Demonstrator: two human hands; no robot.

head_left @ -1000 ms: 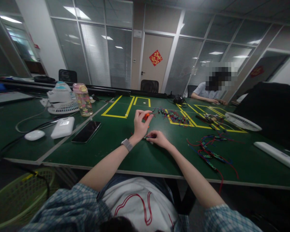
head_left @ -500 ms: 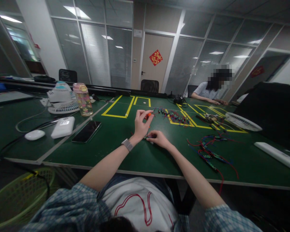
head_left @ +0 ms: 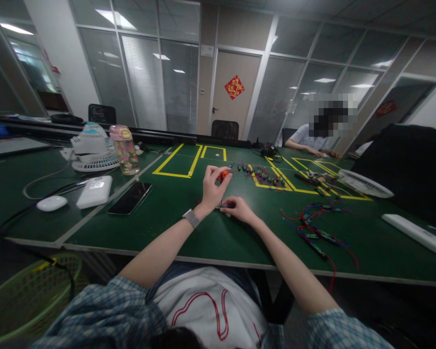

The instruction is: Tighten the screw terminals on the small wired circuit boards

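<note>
My left hand (head_left: 212, 188) is raised a little above the green table (head_left: 210, 235), fingers pinched round a small orange-handled tool (head_left: 222, 175). Just right of it my right hand (head_left: 237, 208) rests on the table, fingers closed on a small wired part (head_left: 221, 207) that is mostly hidden. A watch sits on my left wrist.
A pile of red and blue wired boards (head_left: 318, 225) lies to the right, more parts (head_left: 265, 177) lie on yellow tape lines behind. A phone (head_left: 130, 198), power bank (head_left: 95, 191), mouse (head_left: 51, 203), bottle (head_left: 124, 150) and fan (head_left: 92, 152) stand left. Another person sits at the far right.
My left hand's fingers have shifted slightly on the orange tool. My right hand has stayed where it was.
</note>
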